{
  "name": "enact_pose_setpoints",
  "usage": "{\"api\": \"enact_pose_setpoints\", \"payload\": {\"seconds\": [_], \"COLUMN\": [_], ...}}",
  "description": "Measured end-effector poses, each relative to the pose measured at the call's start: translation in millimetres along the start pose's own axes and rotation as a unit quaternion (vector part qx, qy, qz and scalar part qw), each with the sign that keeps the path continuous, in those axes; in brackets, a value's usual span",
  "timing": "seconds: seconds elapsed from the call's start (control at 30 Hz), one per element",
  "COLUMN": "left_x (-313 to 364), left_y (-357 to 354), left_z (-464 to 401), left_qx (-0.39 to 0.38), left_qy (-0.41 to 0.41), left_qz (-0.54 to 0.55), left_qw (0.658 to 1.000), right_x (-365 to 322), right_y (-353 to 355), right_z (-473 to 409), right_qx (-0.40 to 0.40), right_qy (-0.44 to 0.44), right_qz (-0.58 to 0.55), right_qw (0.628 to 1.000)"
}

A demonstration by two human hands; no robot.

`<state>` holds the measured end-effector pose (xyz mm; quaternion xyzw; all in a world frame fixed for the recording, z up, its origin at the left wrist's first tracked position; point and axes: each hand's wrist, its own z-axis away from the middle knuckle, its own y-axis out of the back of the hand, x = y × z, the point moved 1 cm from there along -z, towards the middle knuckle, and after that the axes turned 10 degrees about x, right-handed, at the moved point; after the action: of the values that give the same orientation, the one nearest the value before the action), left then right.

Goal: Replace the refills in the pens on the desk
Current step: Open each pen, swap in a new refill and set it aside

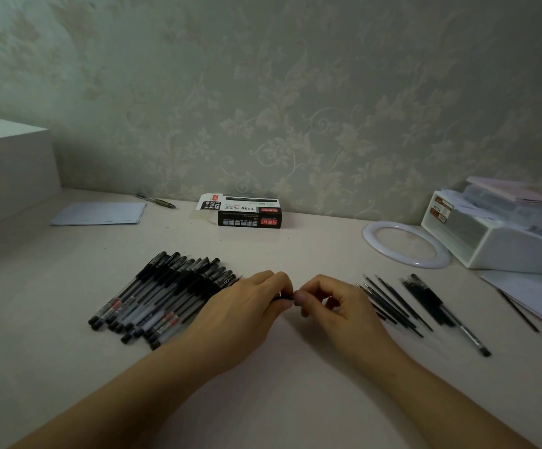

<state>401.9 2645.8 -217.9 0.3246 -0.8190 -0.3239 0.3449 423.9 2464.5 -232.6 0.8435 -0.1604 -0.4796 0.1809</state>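
Two hands (pixel 250 306) (pixel 334 303) pinch one pen (pixel 284 298) between them.

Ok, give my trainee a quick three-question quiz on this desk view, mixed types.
1. True or false: the pile of pens lies to the left of the left hand.
2. What lies just beyond the right hand: A) scissors B) loose refills C) a stapler?
3. Fill in: both hands pinch a small dark ____ between them.

Key: 1 true. 2 B. 3 pen part; too hidden to tell which part.
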Motion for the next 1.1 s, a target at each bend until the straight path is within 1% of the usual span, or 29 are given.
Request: {"api": "enact_pose_setpoints", "payload": {"seconds": [0.2, 0.37, 0.53, 0.67, 0.83, 1.0, 1.1], "left_x": [1.2, -3.2, -5.8, -5.9, -6.3, -7.3, -7.2], "left_y": [-0.3, -1.9, -3.0, -4.4, -5.1, -3.4, -4.3], "left_z": [-1.3, -0.3, 2.2, 2.8, 2.0, 0.2, 0.3], "left_qx": [-0.023, -0.028, -0.007, -0.008, -0.004, 0.014, 0.011], "left_qy": [0.017, 0.018, 0.018, 0.005, -0.005, 0.000, -0.001], "left_qz": [0.005, 0.008, 0.032, 0.025, 0.022, 0.027, 0.028], "left_qw": [1.000, 0.999, 0.999, 1.000, 1.000, 1.000, 1.000], "right_x": [1.0, 0.6, -1.2, -1.4, 0.6, 0.0, 1.4], "right_y": [1.4, 2.9, 1.6, 0.3, 0.7, -0.4, -0.4], "right_z": [-0.1, 0.1, -0.2, -1.2, -0.1, -1.3, -1.2], "right_qx": [0.008, -0.006, -0.003, 0.019, -0.001, 0.015, 0.012], "right_qy": [-0.018, -0.021, -0.013, -0.034, -0.028, -0.025, -0.024], "right_qz": [-0.033, -0.055, -0.053, -0.073, -0.054, -0.064, -0.044], "right_qw": [0.999, 0.998, 0.999, 0.997, 0.998, 0.997, 0.999]}}
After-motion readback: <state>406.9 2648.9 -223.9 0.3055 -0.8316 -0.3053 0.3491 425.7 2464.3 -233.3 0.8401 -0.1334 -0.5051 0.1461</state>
